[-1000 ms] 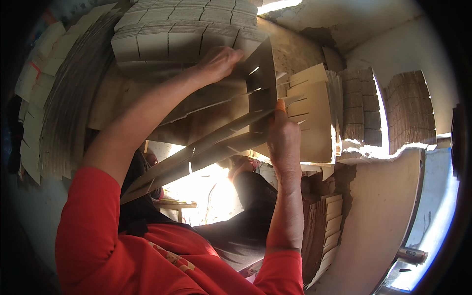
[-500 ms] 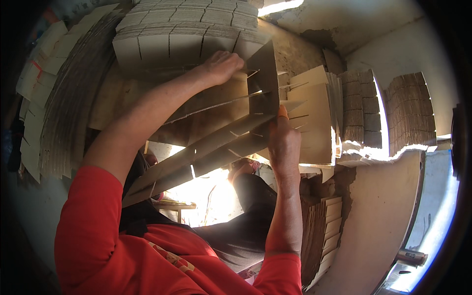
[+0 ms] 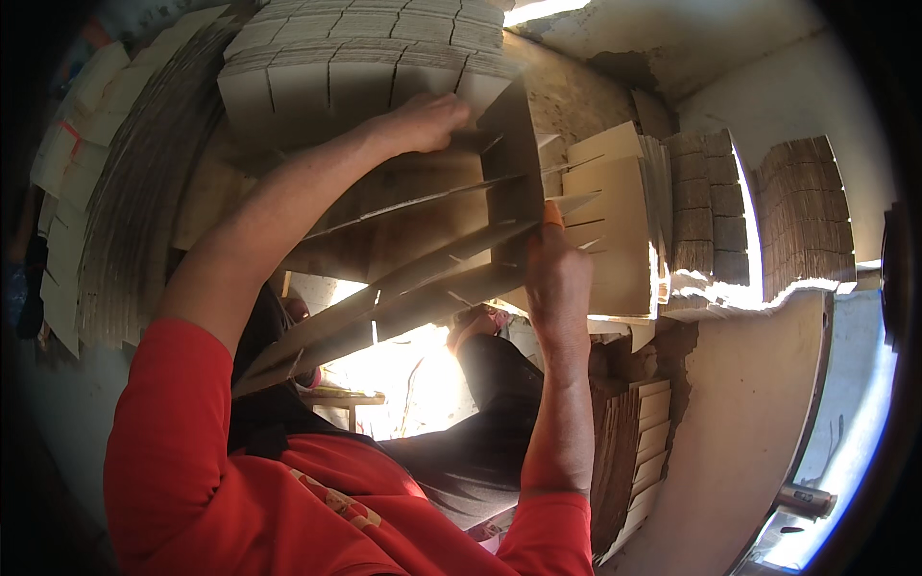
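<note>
A tall slotted cardboard divider piece (image 3: pixel 511 178) stands crosswise in front of me, with several long slotted strips fitted into it and slanting down to the left. My right hand (image 3: pixel 559 274) is closed round the lower end of this crosspiece, thumb up, where a long cardboard strip (image 3: pixel 423 264) meets it. By the crosspiece's upper end, my left hand (image 3: pixel 434 121) is closed with the knuckles up, on what looks like the edge of another cardboard strip; the fingertips are hidden. Pale strip ends stick out past the crosspiece on the right.
A high stack of slotted cardboard sheets (image 3: pixel 355 77) stands at the back. More sheets (image 3: pixel 144 182) are piled at the left. On the right are upright pale sheets (image 3: pixel 607 230) and brown bundles (image 3: pixel 802 216). A small wooden stool (image 3: pixel 351 398) shows below, near my legs.
My left hand has shifted slightly up and to the left. The slanted strips have tilted and spread a little, while my right hand keeps its grip almost in place.
</note>
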`<state>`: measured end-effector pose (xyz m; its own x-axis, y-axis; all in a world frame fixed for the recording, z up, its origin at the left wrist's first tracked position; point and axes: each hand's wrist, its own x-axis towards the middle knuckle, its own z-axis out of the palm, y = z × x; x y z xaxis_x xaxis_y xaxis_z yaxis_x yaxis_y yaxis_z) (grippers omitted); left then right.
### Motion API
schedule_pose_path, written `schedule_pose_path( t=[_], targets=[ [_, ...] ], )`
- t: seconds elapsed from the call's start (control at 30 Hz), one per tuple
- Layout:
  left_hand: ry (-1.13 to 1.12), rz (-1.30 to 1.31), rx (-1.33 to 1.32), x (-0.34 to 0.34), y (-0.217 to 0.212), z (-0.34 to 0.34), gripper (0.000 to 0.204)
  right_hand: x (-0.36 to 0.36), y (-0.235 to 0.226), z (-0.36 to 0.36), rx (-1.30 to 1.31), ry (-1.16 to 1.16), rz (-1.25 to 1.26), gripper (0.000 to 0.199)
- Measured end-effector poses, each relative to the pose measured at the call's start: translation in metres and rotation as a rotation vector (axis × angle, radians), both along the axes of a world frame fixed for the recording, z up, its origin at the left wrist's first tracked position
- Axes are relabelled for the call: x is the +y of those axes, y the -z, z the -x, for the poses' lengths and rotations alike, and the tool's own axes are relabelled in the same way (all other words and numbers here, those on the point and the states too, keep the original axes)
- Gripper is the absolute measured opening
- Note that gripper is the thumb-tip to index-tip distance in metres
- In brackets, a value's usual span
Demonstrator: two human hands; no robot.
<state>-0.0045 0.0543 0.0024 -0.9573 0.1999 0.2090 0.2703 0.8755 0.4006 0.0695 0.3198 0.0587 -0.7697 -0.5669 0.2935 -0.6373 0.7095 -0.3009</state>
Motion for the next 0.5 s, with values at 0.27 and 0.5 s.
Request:
schedule_pose_path(
  t=[0.27, 0.5],
  targets=[
    [-0.002, -0.055, 0.021, 0.005, -0.020, -0.020, 0.024, -0.004, 0.020, 0.016, -0.099, 0.076, -0.140, 0.039],
    [-0.026, 0.132, -0.395, 0.030, -0.125, -0.208, 0.062, 0.004, 0.017, 0.028, -0.110, 0.130, -0.116, 0.035]
  ],
)
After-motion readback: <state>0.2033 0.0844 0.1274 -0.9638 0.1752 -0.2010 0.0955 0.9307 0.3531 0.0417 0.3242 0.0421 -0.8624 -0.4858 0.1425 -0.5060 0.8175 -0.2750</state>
